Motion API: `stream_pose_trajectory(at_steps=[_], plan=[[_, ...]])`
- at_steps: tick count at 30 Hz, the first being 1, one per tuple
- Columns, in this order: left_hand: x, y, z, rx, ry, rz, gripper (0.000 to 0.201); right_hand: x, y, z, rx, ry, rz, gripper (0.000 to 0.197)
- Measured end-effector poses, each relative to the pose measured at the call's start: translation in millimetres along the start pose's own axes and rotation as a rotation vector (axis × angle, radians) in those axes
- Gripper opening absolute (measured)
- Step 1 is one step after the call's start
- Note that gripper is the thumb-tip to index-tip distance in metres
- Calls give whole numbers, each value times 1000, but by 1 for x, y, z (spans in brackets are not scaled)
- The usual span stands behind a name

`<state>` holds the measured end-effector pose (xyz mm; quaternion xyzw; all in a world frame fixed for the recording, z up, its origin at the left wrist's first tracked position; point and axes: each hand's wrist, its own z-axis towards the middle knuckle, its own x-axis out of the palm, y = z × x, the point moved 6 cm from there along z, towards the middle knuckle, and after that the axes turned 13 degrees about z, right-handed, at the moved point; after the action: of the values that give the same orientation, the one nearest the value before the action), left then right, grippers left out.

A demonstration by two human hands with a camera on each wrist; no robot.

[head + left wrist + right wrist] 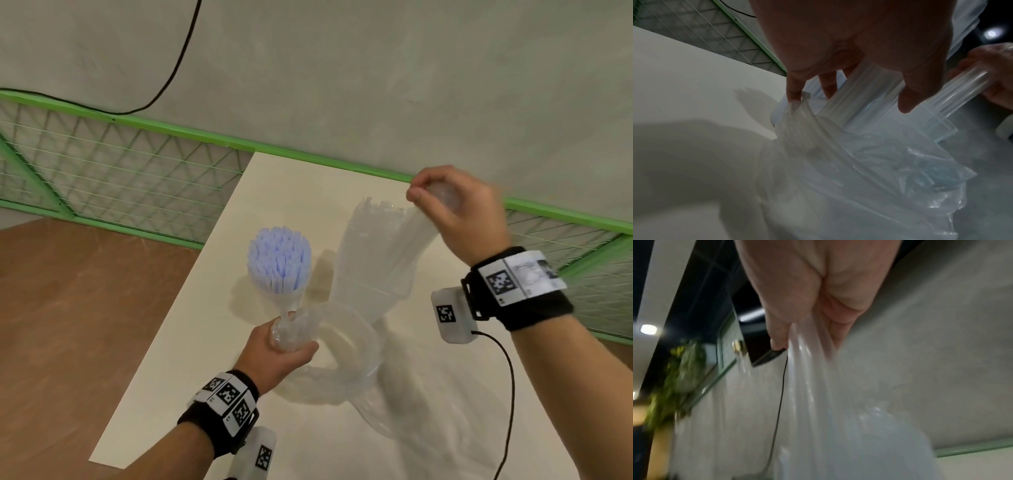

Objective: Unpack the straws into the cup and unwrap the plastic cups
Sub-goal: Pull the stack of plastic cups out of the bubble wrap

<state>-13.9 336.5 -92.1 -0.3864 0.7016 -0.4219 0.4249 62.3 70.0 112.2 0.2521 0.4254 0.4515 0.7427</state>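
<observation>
A clear cup holding a bundle of pale blue straws (279, 265) stands upright on the cream table (178, 377). To its right a stack of clear plastic cups (368, 263) leans inside a clear plastic wrapper (346, 346). My left hand (281, 347) grips the bunched lower end of the wrapper just in front of the straw cup. My right hand (455, 212) pinches the wrapper's upper end above the stack. The left wrist view shows my left hand's fingers (908, 99) over the ribbed cups (869, 104) and crumpled film (890, 178). The blurred right wrist view shows film (809, 373) hanging from my right hand (807, 301).
A green wire fence (120, 164) runs along the far edge of the table against a grey wall. A brown floor (68, 308) lies left of the table. A black cable (508, 394) trails from the camera on my right wrist over the table's near right part.
</observation>
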Motion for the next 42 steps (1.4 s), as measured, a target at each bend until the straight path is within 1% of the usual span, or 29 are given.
stream_pose_trajectory(at_steps=[2, 4, 6, 8, 11, 13, 15, 17, 19, 20, 23, 25, 30, 32, 35, 36, 38, 39, 40, 42], plan=[[0, 0, 0, -1, 4, -9, 30, 14, -10, -8, -101, 93, -258, 14], [0, 0, -1, -1, 5, -8, 30, 29, -24, -18, -124, 182, -387, 22], [0, 1, 0, -3, 2, -7, 31, 43, -39, -28, -96, 290, -480, 36], [0, 3, 0, -3, 0, -7, 33, 57, -52, -42, -17, 454, -534, 52], [0, 5, 1, -7, -3, -2, 34, 70, -63, -62, 37, 638, -617, 63], [0, 5, 1, -6, -3, 7, 35, 71, -65, -68, 60, 687, -667, 67], [0, 5, 1, -2, -7, 10, 35, 71, -64, -66, 65, 698, -710, 70], [0, 4, 1, 1, -8, 11, 36, 73, -60, -59, 57, 655, -744, 73], [1, 4, 2, 6, -10, 11, 35, 77, -56, -49, 53, 597, -755, 71], [0, 4, 2, 6, -12, 13, 35, 81, -56, -46, 52, 593, -761, 69], [0, 6, 3, 6, -9, 29, 35, 93, -62, -39, 50, 645, -814, 61], [0, 7, 4, 4, -9, 33, 35, 94, -65, -36, 46, 644, -840, 57], [1, 5, 3, -1, -21, 10, 31, 96, -63, -38, 8, 640, -795, 56], [1, 5, 4, -9, -21, 0, 33, 99, -62, -37, 31, 592, -758, 50], [1, 7, 5, -18, -20, -3, 41, 96, -61, -32, 28, 418, -647, 29], [1, 7, 5, -19, -21, 0, 43, 93, -62, -30, 48, 365, -595, 24], [1, 7, 5, -17, -24, 4, 44, 88, -64, -26, 110, 318, -495, 26], [1, 7, 5, -16, -25, 2, 44, 87, -65, -25, 130, 330, -475, 30], [1, 7, 5, -18, -25, -2, 44, 87, -67, -25, 138, 372, -494, 34], [1, 7, 5, -19, -25, -2, 44, 91, -71, -28, 112, 512, -628, 40]])
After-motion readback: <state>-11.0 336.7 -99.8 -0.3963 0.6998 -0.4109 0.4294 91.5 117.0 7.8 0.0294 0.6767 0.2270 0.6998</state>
